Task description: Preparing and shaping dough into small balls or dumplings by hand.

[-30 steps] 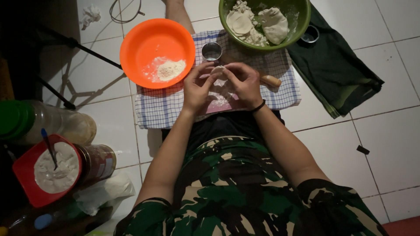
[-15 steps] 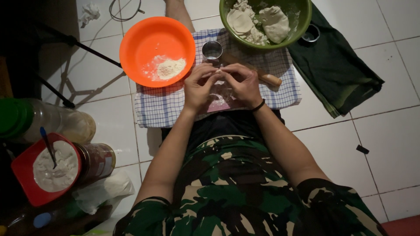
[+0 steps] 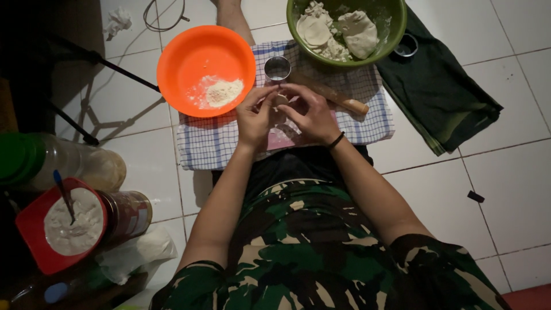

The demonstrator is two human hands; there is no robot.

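My left hand and my right hand meet over a checked cloth on the floor. Together their fingertips pinch a small pale piece of dough. A pink board lies under the hands, mostly hidden. Just beyond the fingers stands a small metal cup. A wooden rolling pin lies on the cloth by my right hand. An orange bowl with some flour sits to the left, and a green bowl with dough pieces stands at the far right.
A dark green cloth lies on the tiles at right, with a small ring-shaped lid. At left stand a red tub of white filling with a spoon, a jar, a clear plastic bottle and a plastic bag.
Both hands stay over the board, fingers shifting slightly as they work the dough piece. The view has tilted a little.
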